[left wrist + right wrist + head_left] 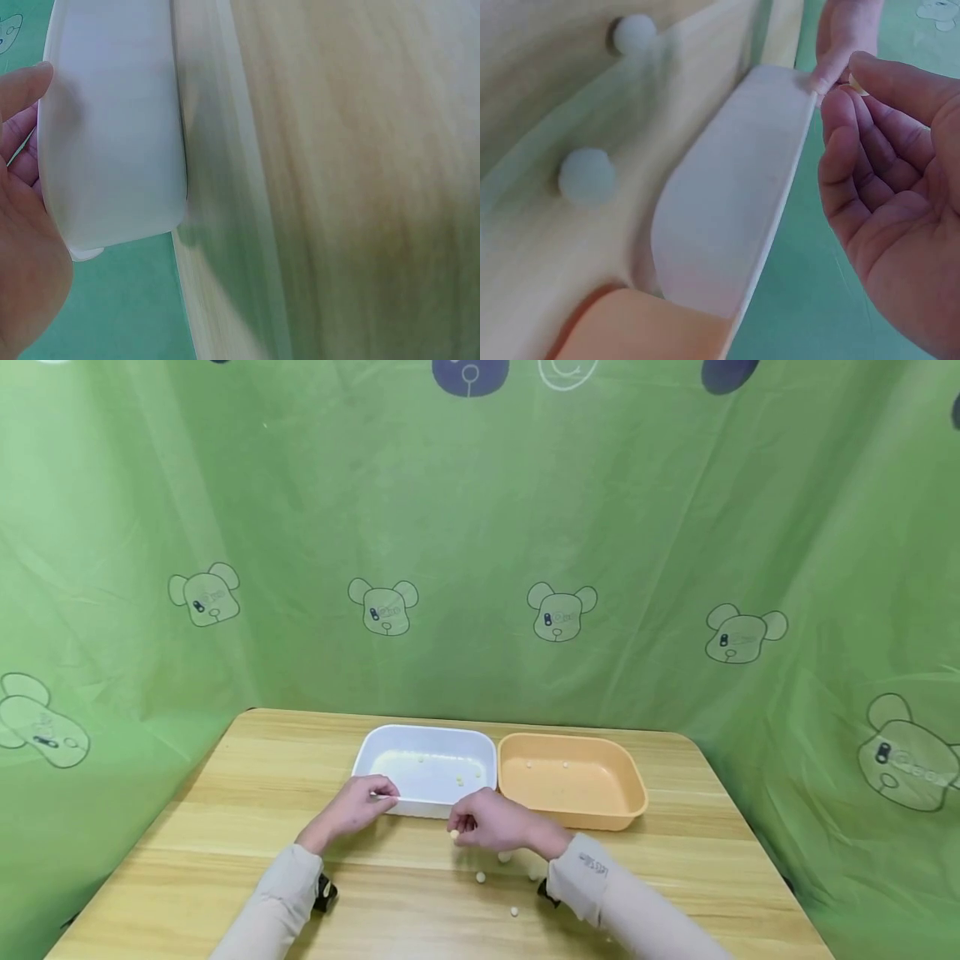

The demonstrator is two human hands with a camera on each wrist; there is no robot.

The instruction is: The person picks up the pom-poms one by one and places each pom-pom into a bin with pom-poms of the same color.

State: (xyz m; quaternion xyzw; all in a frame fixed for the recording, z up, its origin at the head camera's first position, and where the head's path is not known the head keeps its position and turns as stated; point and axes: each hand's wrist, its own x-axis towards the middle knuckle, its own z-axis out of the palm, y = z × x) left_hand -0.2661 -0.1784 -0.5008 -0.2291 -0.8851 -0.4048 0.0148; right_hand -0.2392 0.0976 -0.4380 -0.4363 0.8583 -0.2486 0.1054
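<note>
My left hand [356, 807] grips the near rim of a white plastic bin [424, 732] at its left end. In the left wrist view, the thumb of that hand [34, 217] lies on the outside of the rim and the fingers are behind it. Between right thumb and fingertips I pinch a small pale yellow ball [454, 835]. The right hand [491, 820] is in front of the white bin's near right corner, and the ball shows below the fingertips. Fingers mostly cover the ball [857, 85] in the right wrist view. A few tiny yellow pieces [460, 781] lie inside the white bin.
An orange bin [637, 793] stands against the white bin's right side, with small pale balls [566, 765] in it. Several whitish balls [481, 877] lie loose on the wooden table [405, 893] near my right wrist. A green curtain [465, 527] hangs behind and at both sides.
</note>
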